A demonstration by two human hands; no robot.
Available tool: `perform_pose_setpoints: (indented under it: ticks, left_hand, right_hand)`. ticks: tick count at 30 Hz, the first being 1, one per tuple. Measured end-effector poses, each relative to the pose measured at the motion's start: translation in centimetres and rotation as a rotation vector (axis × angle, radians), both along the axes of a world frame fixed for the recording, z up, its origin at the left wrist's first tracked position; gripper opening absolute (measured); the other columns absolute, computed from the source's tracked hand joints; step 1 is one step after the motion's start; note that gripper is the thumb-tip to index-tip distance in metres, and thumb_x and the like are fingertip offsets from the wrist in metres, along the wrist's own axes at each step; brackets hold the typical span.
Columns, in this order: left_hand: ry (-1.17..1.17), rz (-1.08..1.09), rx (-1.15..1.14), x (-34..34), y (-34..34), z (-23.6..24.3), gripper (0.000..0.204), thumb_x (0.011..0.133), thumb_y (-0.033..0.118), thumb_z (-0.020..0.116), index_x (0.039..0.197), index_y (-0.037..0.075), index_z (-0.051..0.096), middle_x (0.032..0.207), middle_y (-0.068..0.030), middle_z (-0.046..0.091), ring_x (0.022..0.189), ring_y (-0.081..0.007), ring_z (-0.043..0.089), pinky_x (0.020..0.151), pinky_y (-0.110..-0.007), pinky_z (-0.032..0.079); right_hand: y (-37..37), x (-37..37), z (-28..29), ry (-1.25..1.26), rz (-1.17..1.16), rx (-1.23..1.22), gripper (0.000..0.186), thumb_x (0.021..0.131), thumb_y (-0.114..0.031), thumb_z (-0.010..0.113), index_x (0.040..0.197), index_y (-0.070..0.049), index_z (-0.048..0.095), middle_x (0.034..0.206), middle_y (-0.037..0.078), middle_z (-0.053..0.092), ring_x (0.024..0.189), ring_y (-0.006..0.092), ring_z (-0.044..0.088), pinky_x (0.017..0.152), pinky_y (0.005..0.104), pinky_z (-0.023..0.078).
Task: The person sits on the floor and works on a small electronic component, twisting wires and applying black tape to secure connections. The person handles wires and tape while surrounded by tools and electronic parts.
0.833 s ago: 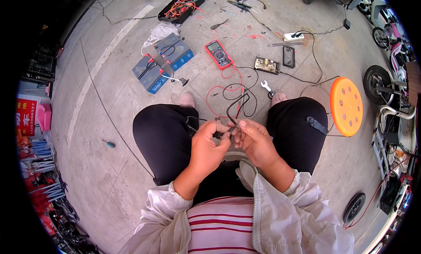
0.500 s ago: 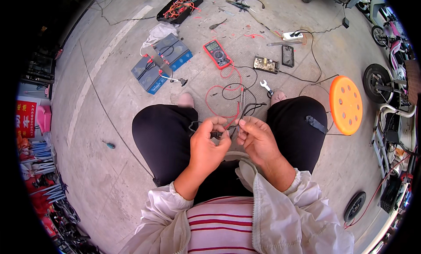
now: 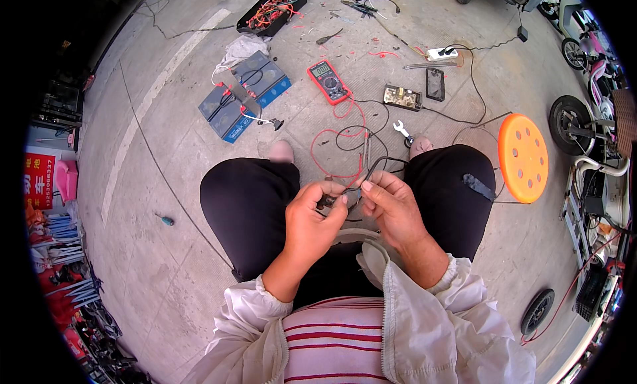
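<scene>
Between my knees my left hand is closed on a small black connector with thin wire. My right hand pinches a black cable that loops back toward the floor. Beyond them lie red and black test leads, running from a red multimeter. An opened electronic board in a black case sits with its loose cover beside it. A silver wrench lies near my right foot.
Blue batteries joined by wires sit at front left, below a box of wires. A power strip is farther back. An orange perforated stool is right of my knee. Bikes, wheels and goods line both edges.
Both hands have shifted slightly apart, my left one a little leftward. The black cable at my right fingers has swung from upright toward the right.
</scene>
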State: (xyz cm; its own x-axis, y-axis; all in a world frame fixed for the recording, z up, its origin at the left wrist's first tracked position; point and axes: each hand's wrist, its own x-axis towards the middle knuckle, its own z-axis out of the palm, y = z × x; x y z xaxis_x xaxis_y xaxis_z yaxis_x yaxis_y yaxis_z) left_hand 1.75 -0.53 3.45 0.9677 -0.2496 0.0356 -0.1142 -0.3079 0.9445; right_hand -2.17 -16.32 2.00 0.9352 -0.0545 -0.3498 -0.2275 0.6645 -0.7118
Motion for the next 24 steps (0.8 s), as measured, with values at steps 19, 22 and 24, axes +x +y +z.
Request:
perform_pose_setpoints:
  ticks: [19,22,24]
  left_hand:
    - [-0.122,-0.063,0.052,0.0,0.1,-0.4,0.012,0.074,-0.005,0.070,0.082,0.000,0.063,0.081,-0.0075,0.058,0.076,-0.0183,0.057,0.071,-0.028,0.046]
    - [-0.153,-0.040,0.105,-0.2,-0.2,-0.4,0.013,0.073,-0.004,0.071,0.082,0.001,0.064,0.079,-0.0082,0.059,0.074,-0.0200,0.059,0.068,-0.030,0.047]
    - [-0.207,-0.030,0.161,-0.4,-0.3,-0.9,0.013,0.072,-0.004,0.071,0.081,0.001,0.064,0.079,-0.0087,0.059,0.073,-0.0215,0.059,0.066,-0.031,0.047]
  right_hand:
    - [0.4,-1.0,0.6,-0.096,-0.012,-0.567,0.006,0.090,-0.006,0.064,0.094,-0.001,0.063,0.074,-0.003,0.057,0.065,0.0014,0.048,0.056,0.0202,0.040]
    - [1.2,-1.4,1.5,-0.057,-0.008,-0.777,0.007,0.086,-0.006,0.068,0.090,-0.001,0.065,0.064,-0.001,0.056,0.057,0.0040,0.048,0.051,0.0237,0.039]
    - [1.4,-1.5,1.8,-0.060,-0.010,-1.036,0.009,0.083,-0.006,0.070,0.089,0.000,0.067,0.061,0.002,0.056,0.052,0.0067,0.049,0.049,0.0261,0.040]
